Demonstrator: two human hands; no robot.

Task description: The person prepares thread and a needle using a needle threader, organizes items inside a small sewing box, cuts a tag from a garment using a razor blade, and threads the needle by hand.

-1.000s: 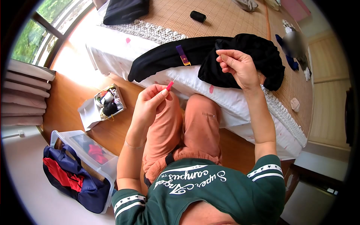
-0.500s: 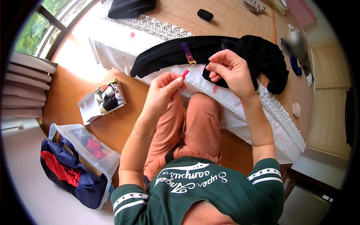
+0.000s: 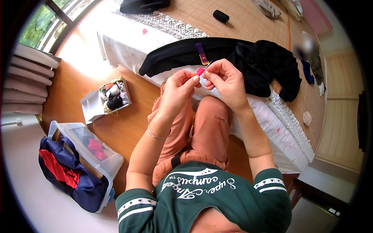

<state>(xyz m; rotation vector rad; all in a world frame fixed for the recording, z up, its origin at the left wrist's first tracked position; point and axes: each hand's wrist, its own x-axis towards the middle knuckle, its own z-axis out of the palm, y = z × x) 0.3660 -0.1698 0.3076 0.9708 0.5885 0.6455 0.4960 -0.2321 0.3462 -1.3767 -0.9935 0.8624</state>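
Note:
Between my two hands is a small pink-handled seam ripper (image 3: pixel 200 72) with a thin metal shaft pointing up and away. My left hand (image 3: pixel 179 88) pinches its handle between thumb and fingers. At the shaft end, the closed fingertips of my right hand (image 3: pixel 226 82) press against it; whether they also hold a thread is too small to tell. Just beyond my fingertips lies black cloth (image 3: pixel 256 58), spread along the bed edge and bunched at the right. On that cloth rests a purple strip with a yellow end (image 3: pixel 200 52).
A black spool-like roll (image 3: pixel 221 16) lies on the woven bed mat (image 3: pixel 244 29). On the wooden floor at left stands an open box (image 3: pixel 92 108) of yarn and thread. Nearer me, a clear plastic bin (image 3: pixel 116 162) has a navy and red bag (image 3: pixel 87 194) over its side.
My right hand has come left and down to meet the seam ripper, closing the gap between my hands. My left hand has shifted slightly right. The view has moved a little.

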